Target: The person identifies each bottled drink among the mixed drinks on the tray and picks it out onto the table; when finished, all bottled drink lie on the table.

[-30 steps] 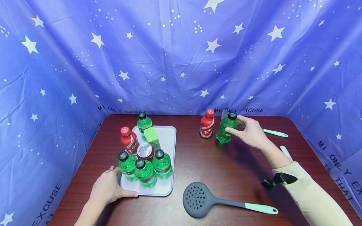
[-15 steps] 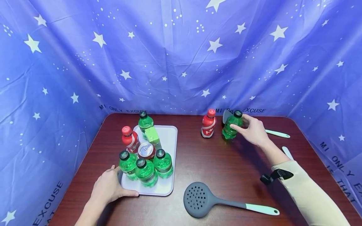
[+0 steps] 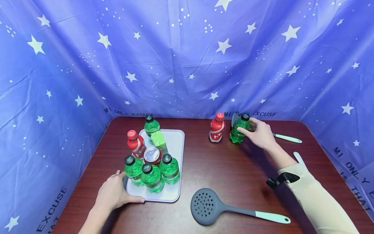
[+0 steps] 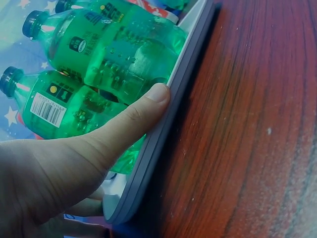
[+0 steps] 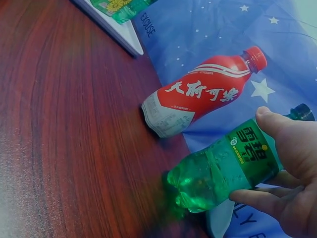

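My left hand holds the near left corner of a pale tray, its thumb laid along the rim. Grouped on the tray are several green soda bottles, a red cola bottle, a drink can and a green drink carton. At the back right, my right hand grips another green soda bottle between thumb and fingers, its base at or just above the table. Another red cola bottle stands upright to its left.
A grey slotted skimmer with a mint handle lies at the front. Behind the held bottle is a grey utensil head; a mint handle shows right of the hand. Another pale handle lies partly under the right forearm. A starry blue curtain surrounds the table.
My right hand has carried the green soda bottle rightward, away from the red cola bottle, and it now stands more over the utensil. My left hand stays at the tray corner.
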`<state>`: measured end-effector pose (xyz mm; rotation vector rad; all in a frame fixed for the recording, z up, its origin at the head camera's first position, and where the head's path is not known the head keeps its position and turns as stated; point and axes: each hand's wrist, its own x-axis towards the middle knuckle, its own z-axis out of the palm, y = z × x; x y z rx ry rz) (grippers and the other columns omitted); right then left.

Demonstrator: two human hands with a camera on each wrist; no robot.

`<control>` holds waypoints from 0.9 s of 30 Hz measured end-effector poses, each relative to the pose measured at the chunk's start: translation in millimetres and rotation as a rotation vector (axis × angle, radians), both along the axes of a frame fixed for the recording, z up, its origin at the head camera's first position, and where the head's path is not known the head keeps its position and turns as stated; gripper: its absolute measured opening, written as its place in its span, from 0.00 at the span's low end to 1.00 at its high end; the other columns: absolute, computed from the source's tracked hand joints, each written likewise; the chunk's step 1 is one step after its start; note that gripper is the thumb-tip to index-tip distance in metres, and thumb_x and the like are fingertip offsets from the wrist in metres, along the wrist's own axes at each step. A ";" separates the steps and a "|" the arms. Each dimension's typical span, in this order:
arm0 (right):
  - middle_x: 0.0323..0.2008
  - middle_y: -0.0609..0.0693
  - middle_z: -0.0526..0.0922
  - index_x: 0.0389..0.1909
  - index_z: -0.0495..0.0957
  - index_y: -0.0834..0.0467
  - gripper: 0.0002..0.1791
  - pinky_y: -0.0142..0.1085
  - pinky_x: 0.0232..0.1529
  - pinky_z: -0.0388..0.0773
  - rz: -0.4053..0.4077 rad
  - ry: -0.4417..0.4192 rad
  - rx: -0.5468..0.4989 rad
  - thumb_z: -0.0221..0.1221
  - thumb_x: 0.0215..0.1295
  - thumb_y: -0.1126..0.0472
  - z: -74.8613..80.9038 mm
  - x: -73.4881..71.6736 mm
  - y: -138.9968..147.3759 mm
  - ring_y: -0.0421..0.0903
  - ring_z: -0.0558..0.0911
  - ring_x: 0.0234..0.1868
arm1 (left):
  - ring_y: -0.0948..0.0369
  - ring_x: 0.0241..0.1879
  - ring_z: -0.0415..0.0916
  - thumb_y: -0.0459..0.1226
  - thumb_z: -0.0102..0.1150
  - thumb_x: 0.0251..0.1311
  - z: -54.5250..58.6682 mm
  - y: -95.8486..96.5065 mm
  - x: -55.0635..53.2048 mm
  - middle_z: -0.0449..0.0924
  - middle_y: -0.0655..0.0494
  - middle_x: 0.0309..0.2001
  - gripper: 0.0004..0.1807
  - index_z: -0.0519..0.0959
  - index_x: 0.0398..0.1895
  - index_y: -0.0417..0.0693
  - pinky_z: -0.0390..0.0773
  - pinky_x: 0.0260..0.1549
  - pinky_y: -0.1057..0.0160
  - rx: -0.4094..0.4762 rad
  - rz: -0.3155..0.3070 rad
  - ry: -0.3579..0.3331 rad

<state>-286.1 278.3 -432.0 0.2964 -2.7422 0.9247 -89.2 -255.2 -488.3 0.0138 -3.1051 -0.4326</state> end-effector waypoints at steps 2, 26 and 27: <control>0.42 0.65 0.92 0.47 0.82 0.60 0.23 0.55 0.45 0.84 -0.002 -0.010 0.003 0.70 0.69 0.44 -0.5 -0.7 -0.2 0.62 0.92 0.46 | 0.29 0.63 0.78 0.80 0.79 0.12 -0.5 0.3 0.2 0.85 0.27 0.56 0.74 0.81 0.62 0.35 0.84 0.47 0.30 0.001 -0.003 0.007; 0.48 0.67 0.90 0.55 0.79 0.64 0.30 0.61 0.52 0.85 0.023 -0.056 0.042 0.69 0.69 0.43 6.0 -8.6 -0.1 0.65 0.91 0.51 | 0.28 0.66 0.76 0.78 0.81 0.14 1.8 0.9 -0.2 0.85 0.29 0.57 0.73 0.81 0.64 0.36 0.82 0.51 0.29 0.018 0.003 -0.014; 0.49 0.68 0.90 0.56 0.79 0.64 0.31 0.60 0.52 0.85 0.019 -0.058 0.042 0.69 0.69 0.42 7.9 -8.9 0.1 0.65 0.90 0.51 | 0.28 0.66 0.76 0.78 0.81 0.14 1.7 1.1 -0.1 0.85 0.29 0.57 0.73 0.80 0.64 0.36 0.82 0.51 0.29 0.018 0.003 -0.014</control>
